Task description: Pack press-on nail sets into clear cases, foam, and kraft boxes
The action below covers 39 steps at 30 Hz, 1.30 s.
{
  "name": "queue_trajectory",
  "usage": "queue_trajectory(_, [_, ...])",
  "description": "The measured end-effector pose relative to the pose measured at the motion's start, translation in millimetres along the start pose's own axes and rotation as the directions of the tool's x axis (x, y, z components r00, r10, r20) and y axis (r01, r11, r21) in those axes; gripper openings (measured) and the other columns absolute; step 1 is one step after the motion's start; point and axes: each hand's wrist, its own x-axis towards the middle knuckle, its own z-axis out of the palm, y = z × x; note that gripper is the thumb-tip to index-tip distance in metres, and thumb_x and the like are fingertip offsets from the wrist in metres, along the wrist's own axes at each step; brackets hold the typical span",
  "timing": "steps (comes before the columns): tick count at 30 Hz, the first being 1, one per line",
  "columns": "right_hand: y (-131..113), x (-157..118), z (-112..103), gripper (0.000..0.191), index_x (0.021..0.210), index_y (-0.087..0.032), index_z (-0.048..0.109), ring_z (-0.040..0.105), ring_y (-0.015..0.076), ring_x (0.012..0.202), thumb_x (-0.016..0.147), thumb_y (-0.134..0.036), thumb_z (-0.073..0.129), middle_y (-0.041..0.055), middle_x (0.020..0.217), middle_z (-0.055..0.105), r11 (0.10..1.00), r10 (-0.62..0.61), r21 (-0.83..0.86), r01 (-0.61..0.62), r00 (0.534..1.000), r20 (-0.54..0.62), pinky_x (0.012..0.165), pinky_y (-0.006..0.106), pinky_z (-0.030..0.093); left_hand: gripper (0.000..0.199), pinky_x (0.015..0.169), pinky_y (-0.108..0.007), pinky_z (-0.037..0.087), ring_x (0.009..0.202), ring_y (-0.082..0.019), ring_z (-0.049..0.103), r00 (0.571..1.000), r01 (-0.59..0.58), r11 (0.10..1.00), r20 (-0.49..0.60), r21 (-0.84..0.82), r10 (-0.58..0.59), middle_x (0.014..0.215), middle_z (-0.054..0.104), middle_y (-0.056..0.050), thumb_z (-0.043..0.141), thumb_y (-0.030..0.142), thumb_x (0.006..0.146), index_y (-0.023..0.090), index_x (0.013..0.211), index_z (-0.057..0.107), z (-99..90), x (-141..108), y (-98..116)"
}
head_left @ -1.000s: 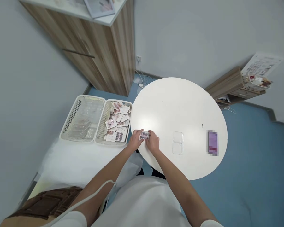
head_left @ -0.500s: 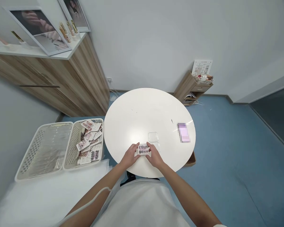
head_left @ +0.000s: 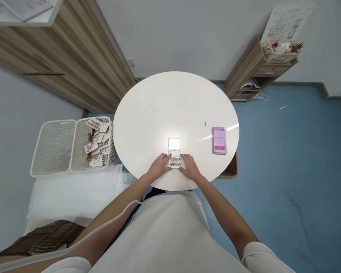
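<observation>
Hands (head_left: 175, 167) grip a card of nails (head_left: 175, 162) at an open clear case (head_left: 174, 144); whether it sits inside is unclear.

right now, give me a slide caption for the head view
Both hands hold a card of press-on nails at the open clear case on a white table.

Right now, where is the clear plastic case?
In the head view, the open clear case sits centrally near the closest edge of the white table, its near half at the nail card between the left hand and right hand.
</observation>
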Motion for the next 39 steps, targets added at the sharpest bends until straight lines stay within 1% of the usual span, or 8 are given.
queue_trajectory(8, [20.0, 23.0, -2.8, 0.062, 0.129, -0.022, 0.034, 0.043, 0.0273, 0.107, 0.072, -0.027, 0.059, 0.0103, 0.119, 0.046, 0.994, -0.043, -0.097, 0.052, 0.995, 0.087, 0.088, 0.045, 0.041, 0.067, 0.084, -0.04, 0.043, 0.1, -0.024, 0.046, 0.994, 0.108, 0.994, -0.021, 0.023, -0.107, 0.114, 0.043, -0.009, 0.063, 0.023, 0.07, 0.026, 0.131, 0.035, 12.8, 16.1, -2.9])
queue_trajectory(15, [21.3, 29.4, -1.3, 0.062, 0.128, -0.021, 0.036, 0.046, 0.0275, 0.102, 0.072, -0.029, 0.061, 0.0112, 0.116, 0.048, 0.98, -0.037, -0.19, 0.063, 0.989, 0.14, 0.083, 0.043, 0.043, 0.071, 0.087, -0.039, 0.043, 0.106, -0.024, 0.044, 0.987, 0.163, 0.987, -0.015, 0.01, -0.163, 0.117, 0.039, -0.009, 0.058, 0.019, 0.074, 0.027, 0.135, 0.024, 17.4, 13.7, 0.5])
queue_trajectory(22, [18.4, 29.0, -4.0, 0.066, 0.132, -0.021, 0.031, 0.046, 0.028, 0.102, 0.073, -0.029, 0.059, 0.012, 0.117, 0.047, 0.981, -0.018, -0.188, 0.049, 0.987, 0.162, 0.084, 0.043, 0.043, 0.076, 0.091, -0.042, 0.04, 0.111, -0.026, 0.041, 0.976, 0.213, 0.977, -0.044, -0.027, -0.214, 0.121, 0.037, -0.011, 0.059, 0.017, 0.071, 0.024, 0.137, 0.022, 21.3, 11.7, 4.1])
queue_trajectory(25, [16.3, 25.9, -8.1, 0.069, 0.133, -0.023, 0.029, 0.047, 0.0272, 0.102, 0.072, -0.029, 0.06, 0.0109, 0.118, 0.047, 0.995, 0.014, -0.101, 0.003, 0.986, 0.167, 0.085, 0.045, 0.043, 0.077, 0.089, -0.041, 0.042, 0.108, -0.024, 0.044, 0.951, 0.288, 0.949, -0.077, -0.128, -0.299, 0.119, 0.039, -0.011, 0.06, 0.021, 0.071, 0.023, 0.137, 0.02, 24.0, 6.0, 6.0])
queue_trajectory(28, [13.6, 25.1, -11.1, 0.065, 0.133, -0.025, 0.028, 0.052, 0.0214, 0.094, 0.074, -0.026, 0.056, 0.0085, 0.116, 0.047, 0.985, 0.113, 0.103, -0.135, 0.975, 0.192, 0.08, 0.041, 0.047, 0.065, 0.082, -0.037, 0.047, 0.093, -0.018, 0.052, 0.902, 0.375, 0.882, -0.107, -0.284, -0.418, 0.109, 0.047, -0.009, 0.057, 0.023, 0.074, 0.022, 0.133, 0.031, 27.4, 2.5, 6.3])
queue_trajectory(33, [9.1, 34.1, -9.8, 0.062, 0.127, -0.024, 0.037, 0.054, 0.0155, 0.085, 0.069, -0.026, 0.059, 0.0066, 0.112, 0.048, 0.836, 0.31, 0.39, -0.387, 0.918, 0.247, 0.075, 0.035, 0.051, 0.049, 0.077, -0.034, 0.048, 0.083, -0.016, 0.052, 0.803, 0.481, 0.725, -0.085, -0.493, -0.59, 0.1, 0.053, -0.006, 0.058, 0.024, 0.071, 0.02, 0.12, 0.049, 34.3, 8.8, 6.0])
queue_trajectory(36, [8.0, 37.9, -10.3, 0.062, 0.124, -0.022, 0.042, 0.054, 0.0141, 0.082, 0.066, -0.027, 0.062, 0.0063, 0.111, 0.049, 0.761, 0.368, 0.46, -0.458, 0.888, 0.275, 0.077, 0.034, 0.05, 0.047, 0.079, -0.034, 0.045, 0.08, -0.014, 0.053, 0.771, 0.47, 0.632, -0.061, -0.616, -0.634, 0.096, 0.056, -0.006, 0.059, 0.024, 0.07, 0.018, 0.117, 0.053, 38.0, 12.2, 7.3])
queue_trajectory(39, [8.1, 35.0, -13.7, 0.058, 0.121, -0.021, 0.045, 0.054, 0.0131, 0.08, 0.066, -0.028, 0.062, 0.0058, 0.111, 0.05, 0.703, 0.37, 0.529, -0.475, 0.88, 0.298, 0.078, 0.034, 0.05, 0.043, 0.081, -0.034, 0.044, 0.082, -0.015, 0.054, 0.768, 0.415, 0.541, -0.037, -0.731, -0.64, 0.094, 0.058, -0.006, 0.059, 0.026, 0.071, 0.016, 0.112, 0.055, 38.2, 11.1, 11.2])
